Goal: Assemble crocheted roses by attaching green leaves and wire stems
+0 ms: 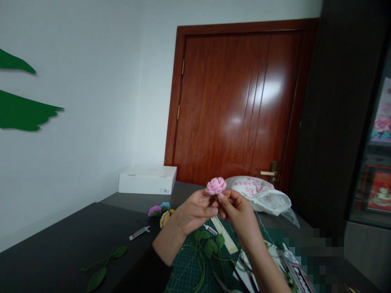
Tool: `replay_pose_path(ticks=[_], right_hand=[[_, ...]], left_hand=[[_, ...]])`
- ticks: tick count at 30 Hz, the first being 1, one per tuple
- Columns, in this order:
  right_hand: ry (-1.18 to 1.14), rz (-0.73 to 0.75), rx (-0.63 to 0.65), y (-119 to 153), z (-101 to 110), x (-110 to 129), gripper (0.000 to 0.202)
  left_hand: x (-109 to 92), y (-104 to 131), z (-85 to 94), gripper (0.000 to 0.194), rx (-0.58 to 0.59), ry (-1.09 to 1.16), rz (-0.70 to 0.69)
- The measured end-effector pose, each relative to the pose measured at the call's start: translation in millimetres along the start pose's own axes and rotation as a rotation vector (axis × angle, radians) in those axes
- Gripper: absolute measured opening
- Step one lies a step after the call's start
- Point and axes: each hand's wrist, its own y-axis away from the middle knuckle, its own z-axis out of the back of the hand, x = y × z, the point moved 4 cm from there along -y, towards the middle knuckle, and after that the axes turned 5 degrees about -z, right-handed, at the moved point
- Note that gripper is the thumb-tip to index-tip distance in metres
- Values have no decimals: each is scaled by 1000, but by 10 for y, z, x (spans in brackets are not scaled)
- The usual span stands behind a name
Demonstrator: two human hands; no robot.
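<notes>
A pink yarn flower (216, 186) is held up in front of me, its layered petals facing upward. My left hand (197, 209) closes on it from the left, fingers curled beneath the bloom. From the right, my right hand (235, 205) pinches at its underside with thumb and forefinger. Whatever joins the flower below is hidden by my fingers. Under my hands, green yarn leaves with thin stems (210, 246) lie on a green cutting mat (183, 268). A pale flat strip (225, 236) and a small glue tube (210, 230) rest there too.
Purple, blue and yellow yarn flowers (154, 210) sit left of my hands. Another tube (139, 233) and a leafy stem (97, 278) lie on the dark table. A white box (148, 180) stands behind; a white plastic bag (259, 193) lies back right, before a wooden door (229, 110).
</notes>
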Motion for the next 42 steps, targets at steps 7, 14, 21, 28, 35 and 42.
replay_pose_path(ticks=[7, 14, 21, 28, 35, 42], right_hand=[[56, 47, 117, -5, -112, -97, 31], [68, 38, 166, 6, -208, -221, 28], [-20, -13, 133, -32, -213, -279, 33], [-68, -35, 131, -24, -220, -295, 32], [-96, -3, 139, -35, -232, -244, 32], [-30, 67, 59, -61, -181, -251, 25]], left_hand=[[-67, -9, 43, 35, -200, -232, -150], [-192, 28, 46, 40, -146, -271, -126], [-174, -5, 179, 32, -168, -277, -107], [-250, 34, 157, 22, -242, -311, -167], [-408, 86, 103, 8, -373, -539, -231], [-529, 137, -111, 7, -313, -841, -340]])
